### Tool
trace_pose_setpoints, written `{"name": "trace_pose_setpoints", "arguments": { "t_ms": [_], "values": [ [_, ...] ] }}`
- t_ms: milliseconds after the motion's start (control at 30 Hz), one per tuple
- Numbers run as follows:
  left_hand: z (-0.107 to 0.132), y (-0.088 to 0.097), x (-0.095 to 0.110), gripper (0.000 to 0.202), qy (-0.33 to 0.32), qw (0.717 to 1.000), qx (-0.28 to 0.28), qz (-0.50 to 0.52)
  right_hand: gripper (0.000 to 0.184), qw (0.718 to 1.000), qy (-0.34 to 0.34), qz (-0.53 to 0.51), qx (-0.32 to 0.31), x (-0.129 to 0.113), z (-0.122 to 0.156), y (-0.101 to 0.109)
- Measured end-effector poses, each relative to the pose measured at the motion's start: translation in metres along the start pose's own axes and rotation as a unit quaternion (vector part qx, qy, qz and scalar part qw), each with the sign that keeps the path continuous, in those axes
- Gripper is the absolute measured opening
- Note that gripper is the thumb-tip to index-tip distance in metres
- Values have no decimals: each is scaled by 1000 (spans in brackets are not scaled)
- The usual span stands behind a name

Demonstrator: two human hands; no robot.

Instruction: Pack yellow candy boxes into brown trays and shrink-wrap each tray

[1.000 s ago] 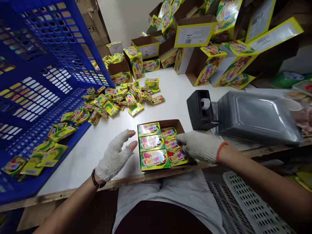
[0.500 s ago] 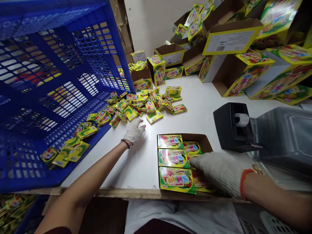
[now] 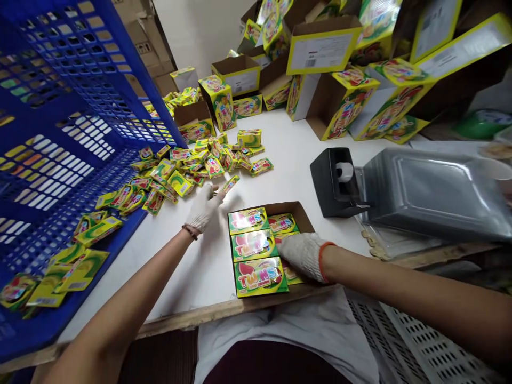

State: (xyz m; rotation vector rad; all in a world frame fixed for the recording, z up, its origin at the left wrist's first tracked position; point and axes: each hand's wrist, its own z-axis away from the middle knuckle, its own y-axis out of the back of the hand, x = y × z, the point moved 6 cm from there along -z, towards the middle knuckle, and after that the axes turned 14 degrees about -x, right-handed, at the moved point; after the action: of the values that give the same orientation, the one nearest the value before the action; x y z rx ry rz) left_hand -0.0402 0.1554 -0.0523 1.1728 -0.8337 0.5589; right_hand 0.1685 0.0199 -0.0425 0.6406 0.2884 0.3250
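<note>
My left hand (image 3: pixel 205 205), in a white knitted glove, pinches a small yellow-green candy box (image 3: pixel 230 184) tilted on its edge, just in front of a loose heap of the same boxes (image 3: pixel 214 166). At the table's front edge sits an open carton (image 3: pixel 306 221). "TWINS" candy boxes (image 3: pixel 259 274) stand in its left column, and lower ones (image 3: pixel 282 223) fill part of the right column. Inside that right side, my gloved right hand (image 3: pixel 306 255) reaches down with fingers together against the boxes. Its fingertips are partly hidden, so what they hold cannot be made out.
A blue plastic crate (image 3: pixel 132 80) lies on its side at the left, spilling candy boxes. Empty display cartons (image 3: pixel 340 101) are piled along the back. A black tape dispenser (image 3: pixel 334 181) and a grey metal container (image 3: pixel 436 192) stand at the right.
My left hand has closed on a candy box at the heap's front and tipped it up. My right hand remains in the carton's right side. The whole view has shifted to the right.
</note>
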Motion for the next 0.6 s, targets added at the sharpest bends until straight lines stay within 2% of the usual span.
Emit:
{"name": "trace_pose_setpoints", "arguments": {
  "t_ms": [67,100,133,167,233,267,333,367,400,433,533,600],
  "values": [
    [22,2,12,45,-18,985,-10,174,39,998,-9,18,-64,3,9,8],
    [33,0,20,48,-26,967,-20,253,35,997,-18,20,-71,6,15,16],
    [43,-4,29,51,-29,948,-38,314,28,998,-28,6,-53,10,22,26],
    [51,-10,40,54,-30,930,-63,360,21,999,-34,-26,-14,14,28,37],
    [65,-27,62,57,-29,899,-135,416,26,985,-13,-136,109,23,41,61],
    [71,-36,72,58,-29,887,-172,428,31,965,15,-198,172,27,47,70],
    [79,-52,91,59,-42,875,-231,423,47,906,59,-292,300,37,63,86],
    [81,-57,99,58,-55,879,-246,405,56,882,73,-308,348,41,71,92],
    [83,-60,106,56,-67,888,-254,378,59,871,79,-304,378,44,79,96],
    [85,-61,111,55,-77,902,-254,341,57,874,79,-286,385,46,86,100],
    [85,-54,116,52,-106,954,-217,176,43,920,45,-218,323,54,96,100],
    [80,-39,111,47,-124,978,-152,67,42,945,-21,-187,268,64,93,93]
  ]
}}
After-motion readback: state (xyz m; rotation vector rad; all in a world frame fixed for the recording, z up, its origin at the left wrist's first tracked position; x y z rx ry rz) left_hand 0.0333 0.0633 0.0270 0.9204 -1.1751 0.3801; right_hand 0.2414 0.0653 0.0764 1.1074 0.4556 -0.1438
